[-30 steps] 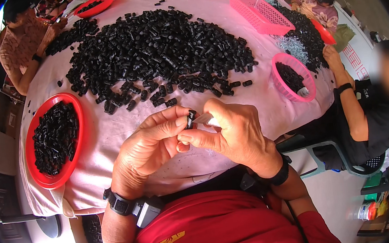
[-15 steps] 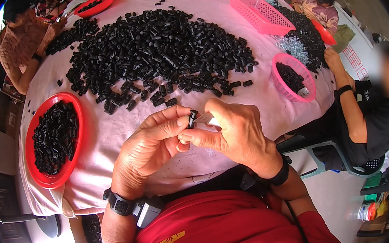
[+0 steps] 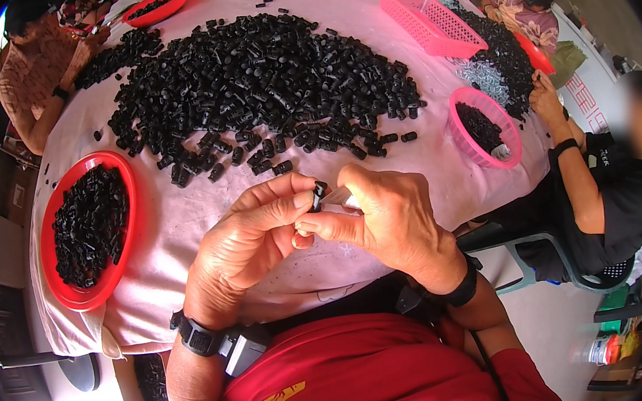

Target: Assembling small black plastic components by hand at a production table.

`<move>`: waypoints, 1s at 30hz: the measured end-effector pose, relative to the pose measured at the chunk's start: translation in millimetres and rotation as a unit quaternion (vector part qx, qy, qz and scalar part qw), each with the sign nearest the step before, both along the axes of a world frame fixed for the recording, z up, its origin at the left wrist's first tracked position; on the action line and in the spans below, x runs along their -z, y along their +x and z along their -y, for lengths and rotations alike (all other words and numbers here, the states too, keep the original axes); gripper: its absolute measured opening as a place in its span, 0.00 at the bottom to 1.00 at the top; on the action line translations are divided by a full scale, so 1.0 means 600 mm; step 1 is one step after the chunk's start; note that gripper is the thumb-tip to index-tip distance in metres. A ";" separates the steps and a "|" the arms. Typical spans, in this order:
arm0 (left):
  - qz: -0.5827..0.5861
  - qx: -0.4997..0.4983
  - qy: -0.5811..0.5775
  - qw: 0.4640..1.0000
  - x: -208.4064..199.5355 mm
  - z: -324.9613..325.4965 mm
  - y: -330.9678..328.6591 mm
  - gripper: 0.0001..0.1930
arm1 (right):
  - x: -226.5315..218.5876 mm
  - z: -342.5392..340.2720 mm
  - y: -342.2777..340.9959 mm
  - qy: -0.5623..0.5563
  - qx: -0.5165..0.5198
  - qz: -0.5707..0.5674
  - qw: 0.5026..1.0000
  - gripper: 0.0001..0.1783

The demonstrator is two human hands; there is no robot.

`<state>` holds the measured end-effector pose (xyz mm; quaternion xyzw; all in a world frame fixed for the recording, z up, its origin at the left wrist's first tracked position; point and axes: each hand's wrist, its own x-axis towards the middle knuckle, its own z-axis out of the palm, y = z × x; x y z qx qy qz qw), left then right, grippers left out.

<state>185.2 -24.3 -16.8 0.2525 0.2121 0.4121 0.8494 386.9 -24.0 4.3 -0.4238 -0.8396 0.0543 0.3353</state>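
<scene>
My left hand (image 3: 249, 228) pinches a small black cylindrical plastic piece (image 3: 319, 192) between thumb and fingertips, above the near edge of the table. Close against it, my right hand (image 3: 398, 219) is closed with thumb and forefinger on a thin whitish piece (image 3: 350, 200), whose tip meets the black piece. Its exact kind is too small and half covered to tell. Just beyond both hands spreads a large heap of similar black pieces (image 3: 261, 88) on the pale pink tablecloth (image 3: 174, 233).
At left stands a red bowl (image 3: 92, 300) of black pieces. A round pink basket (image 3: 484, 156) and a rectangular pink basket (image 3: 427, 18) are on the right, near silvery screw-like parts (image 3: 486, 80). A co-worker in black (image 3: 614, 199) sits at right; others sit farther round the table.
My hands stay almost in place; the whitish piece in my right hand has shifted slightly. The co-worker at right has raised a hand a little beside the parts.
</scene>
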 end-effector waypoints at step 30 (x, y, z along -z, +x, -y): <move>-0.030 0.049 0.011 0.998 -0.016 -0.002 -0.012 0.11 | -0.014 0.005 0.006 -0.089 -0.158 -0.158 0.971 0.21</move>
